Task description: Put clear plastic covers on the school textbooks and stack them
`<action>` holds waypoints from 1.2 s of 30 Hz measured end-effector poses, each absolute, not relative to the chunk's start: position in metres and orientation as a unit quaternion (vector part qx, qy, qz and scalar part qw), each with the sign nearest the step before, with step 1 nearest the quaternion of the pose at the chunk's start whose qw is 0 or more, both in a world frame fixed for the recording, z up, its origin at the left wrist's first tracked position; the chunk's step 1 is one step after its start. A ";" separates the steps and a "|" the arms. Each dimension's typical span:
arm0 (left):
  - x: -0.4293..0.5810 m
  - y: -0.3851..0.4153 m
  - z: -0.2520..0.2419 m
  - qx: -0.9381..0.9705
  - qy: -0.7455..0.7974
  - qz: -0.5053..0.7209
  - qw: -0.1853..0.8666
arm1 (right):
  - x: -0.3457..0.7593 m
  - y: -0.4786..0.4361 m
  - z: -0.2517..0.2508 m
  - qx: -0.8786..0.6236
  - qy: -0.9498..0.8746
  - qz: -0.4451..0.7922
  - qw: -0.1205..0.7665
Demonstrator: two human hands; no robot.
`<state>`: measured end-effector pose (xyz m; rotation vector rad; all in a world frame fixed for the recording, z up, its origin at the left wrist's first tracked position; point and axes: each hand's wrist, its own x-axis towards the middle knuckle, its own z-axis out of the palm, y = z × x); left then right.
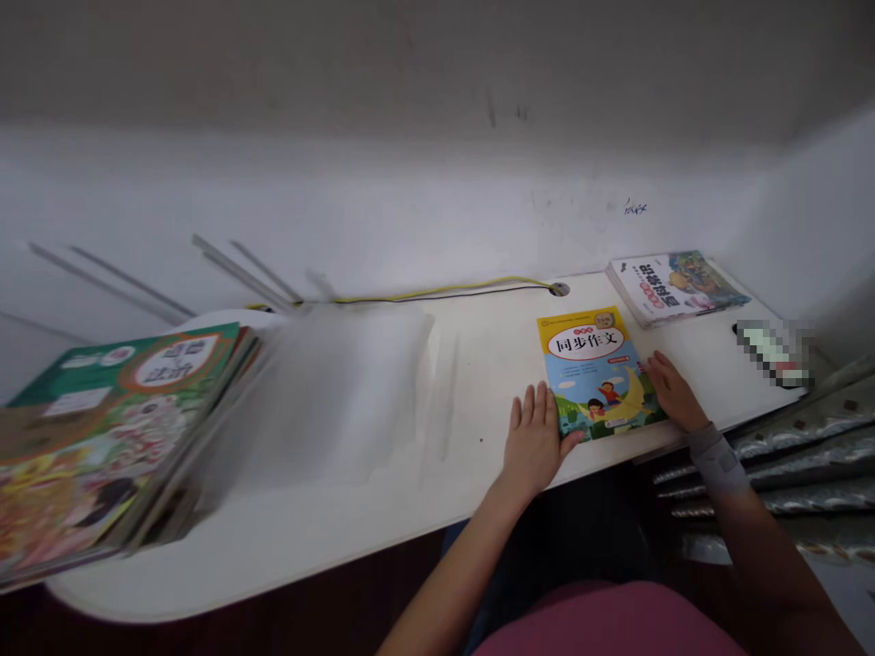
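A workbook with a yellow and blue cover (591, 383) lies flat near the front edge of the white desk (471, 392), its large Chinese title facing me. At its left edge rests my left hand (534, 442), fingers stretched out and the thumb over the lower left corner of the cover. My right hand (675, 394) is against the opposite edge, fingers extended and a grey band around the wrist. The book lies between both hands, and neither hand is wrapped round it.
A tall stack of books with a green cover on top (129, 401) stands at the left. A smaller book pile (676, 287) sits at the back right, near a phone-like object (772, 353), partly pixelated. Yellow and black cables (437, 292) run along the wall into a desk hole.
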<state>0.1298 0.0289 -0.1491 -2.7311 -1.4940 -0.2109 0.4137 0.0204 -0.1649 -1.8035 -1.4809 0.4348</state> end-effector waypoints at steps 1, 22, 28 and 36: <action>0.131 0.029 -0.149 -0.875 -0.480 -0.065 0.011 | 0.414 0.020 -0.164 -0.705 -0.575 0.176 0.375; 0.139 0.028 -0.153 -0.868 -0.489 -0.086 -0.014 | 0.411 0.017 -0.141 -0.676 -0.583 0.207 0.399; 0.140 0.033 -0.134 -0.835 -0.474 -0.218 -0.177 | 0.378 0.011 -0.097 -0.551 -0.696 0.234 0.397; 0.132 0.037 -0.105 -0.686 -0.385 -0.340 -0.516 | 0.297 0.033 -0.090 -0.492 -0.815 0.110 0.287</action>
